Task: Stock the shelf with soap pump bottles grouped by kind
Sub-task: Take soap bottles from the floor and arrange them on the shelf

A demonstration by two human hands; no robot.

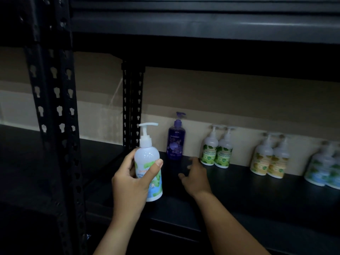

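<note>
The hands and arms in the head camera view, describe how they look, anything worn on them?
Both forearms are bare up to the frame's lower edge: no sleeves, gloves, watch or bracelet show. The left hand shows a short, unpainted thumbnail and no rings. The right hand is motion-blurred and dimly lit, so rings or nail details there cannot be told.

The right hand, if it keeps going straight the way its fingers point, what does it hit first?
Probably the purple bottle. The right hand is empty, its blurred fingers pointing up-left over bare shelf toward that bottle's base. Depth is unclear, so it could pass just right of it.
</note>
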